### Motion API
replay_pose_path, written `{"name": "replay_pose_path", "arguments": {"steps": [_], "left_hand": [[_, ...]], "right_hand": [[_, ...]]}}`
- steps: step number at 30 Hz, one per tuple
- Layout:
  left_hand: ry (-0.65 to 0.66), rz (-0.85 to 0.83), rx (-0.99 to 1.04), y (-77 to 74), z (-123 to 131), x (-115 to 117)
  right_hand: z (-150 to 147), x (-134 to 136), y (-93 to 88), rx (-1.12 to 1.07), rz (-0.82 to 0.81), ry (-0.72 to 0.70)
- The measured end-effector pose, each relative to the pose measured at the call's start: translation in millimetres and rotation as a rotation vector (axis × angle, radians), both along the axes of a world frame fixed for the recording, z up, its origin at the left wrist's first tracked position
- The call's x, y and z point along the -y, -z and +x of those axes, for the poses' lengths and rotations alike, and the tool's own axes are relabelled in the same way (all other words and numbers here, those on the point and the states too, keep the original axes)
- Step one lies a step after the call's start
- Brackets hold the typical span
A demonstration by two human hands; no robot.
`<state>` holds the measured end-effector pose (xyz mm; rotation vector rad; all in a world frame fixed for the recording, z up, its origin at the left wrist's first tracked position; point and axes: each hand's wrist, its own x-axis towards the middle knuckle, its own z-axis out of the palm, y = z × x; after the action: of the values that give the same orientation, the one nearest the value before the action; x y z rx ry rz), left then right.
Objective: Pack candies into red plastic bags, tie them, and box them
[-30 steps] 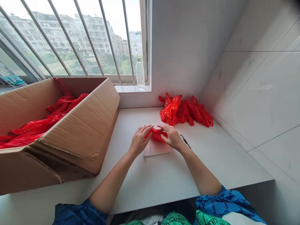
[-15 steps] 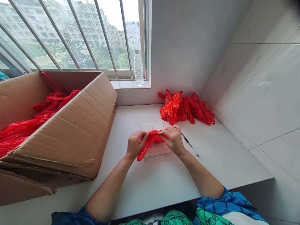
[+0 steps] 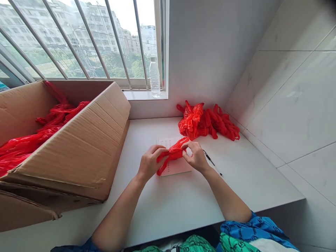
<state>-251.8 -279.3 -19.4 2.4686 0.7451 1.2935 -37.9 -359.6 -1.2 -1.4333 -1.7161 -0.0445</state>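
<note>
A red plastic bag (image 3: 175, 153) is stretched between both hands above a sheet of paper (image 3: 178, 168) with small writing on it. My left hand (image 3: 152, 161) pinches the bag's left part, with a loose end hanging below the fingers. On the right, my right hand (image 3: 194, 155) grips the other side between thumb and fingers. A black pen (image 3: 213, 162) lies on the white table, just right of my right hand. The bag hides part of the paper.
A large cardboard box (image 3: 78, 143) holding red bags (image 3: 49, 129) stands at the left. More red bags (image 3: 207, 120) are heaped against the back wall. A clear bottle (image 3: 154, 78) stands on the sill by the barred window.
The bag has been turned and bunched, and a part of it now sticks up toward the back right. Both hands have shifted slightly, and the hanging end is shorter.
</note>
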Motion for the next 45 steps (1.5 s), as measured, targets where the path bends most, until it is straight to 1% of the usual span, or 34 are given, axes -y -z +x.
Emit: {"name": "replay_pose_path", "arguments": {"steps": [1, 4, 7, 9, 11, 13, 14, 16, 18, 20, 21, 23, 25, 27, 28, 30, 32, 33, 34, 35, 36, 38, 40, 42, 45], "left_hand": [[0.012, 0.005, -0.036, 1.2, 1.3, 0.5], [0.004, 0.033, -0.027, 4.4, 3.0, -0.2], [-0.051, 0.064, -0.012, 4.9, -0.6, -4.2], [-0.129, 0.017, 0.042, 4.3, -5.7, -8.9], [-0.215, -0.079, 0.131, 3.3, -11.0, -13.5], [-0.265, -0.193, 0.208, 1.4, -14.4, -15.0], [-0.261, -0.238, 0.228, -0.1, -15.0, -14.1], [-0.181, -0.265, 0.213, -3.8, -13.7, -9.4], [-0.060, -0.199, 0.147, -7.2, -10.4, -2.9], [0.006, -0.152, 0.123, -8.9, -7.1, 1.6], [0.004, -0.181, 0.159, -8.9, -6.0, 2.3], [-0.040, -0.348, 0.334, -8.0, -5.4, 0.4], [-0.083, -0.555, 0.573, -7.5, -6.5, -4.2], [-0.081, -0.691, 0.756, -8.7, -8.2, -8.3], [-0.068, -0.723, 0.809, -10.1, -9.1, -9.2], [-0.023, -0.732, 0.829, -13.7, -10.4, -8.4], [0.033, -0.701, 0.767, -16.9, -11.2, -4.7], [0.060, -0.682, 0.730, -18.2, -11.4, -2.4], [0.083, -0.664, 0.697, -19.2, -11.6, -0.1], [0.101, -0.645, 0.672, -20.1, -11.9, 2.1], [0.118, -0.628, 0.654, -21.1, -12.2, 4.0], [0.154, -0.614, 0.638, -23.5, -13.3, 6.8], [0.202, -0.654, 0.643, -26.3, -15.1, 7.7], [0.269, -0.751, 0.677, -28.3, -17.9, 6.2], [0.362, -0.901, 0.693, -28.6, -23.9, -0.5]], "right_hand": [[-3.2, 0.6, -0.4, -0.007, -0.011, -0.013], [-13.3, 1.0, -1.1, 0.009, -0.049, -0.058], [-16.5, -0.4, -1.3, 0.004, -0.033, -0.031], [-12.1, -1.1, -1.9, -0.051, 0.014, 0.045], [-5.3, -1.0, -3.5, -0.118, 0.063, 0.135], [-0.7, 0.0, -5.9, -0.177, 0.079, 0.188], [-0.4, 0.8, -7.3, -0.205, 0.070, 0.192], [-3.9, 2.9, -9.9, -0.255, 0.023, 0.156], [-10.0, 4.9, -11.6, -0.276, -0.049, 0.083], [-13.2, 5.9, -12.1, -0.264, -0.117, 0.018], [-12.3, 5.8, -12.0, -0.268, -0.142, -0.001], [-5.2, 4.5, -11.6, -0.329, -0.149, 0.005], [6.3, 2.5, -11.8, -0.427, -0.091, 0.066], [16.3, 1.4, -13.6, -0.470, 0.007, 0.150], [19.1, 1.8, -15.3, -0.456, 0.063, 0.183], [18.2, 5.5, -19.9, -0.366, 0.194, 0.224], [9.6, 12.6, -24.7, -0.224, 0.327, 0.236], [3.3, 16.6, -26.5, -0.146, 0.369, 0.225], [-3.4, 20.3, -27.6, -0.070, 0.378, 0.192], [-10.0, 23.3, -27.8, 0.004, 0.346, 0.135], [-16.0, 25.0, -26.8, 0.077, 0.281, 0.061], [-24.3, 24.2, -21.6, 0.213, 0.107, -0.085], [-27.0, 18.8, -12.7, 0.338, -0.042, -0.157], [-25.2, 12.1, -2.6, 0.458, -0.119, -0.128], [-18.3, 6.6, 9.7, 0.573, -0.186, 0.045]]}}
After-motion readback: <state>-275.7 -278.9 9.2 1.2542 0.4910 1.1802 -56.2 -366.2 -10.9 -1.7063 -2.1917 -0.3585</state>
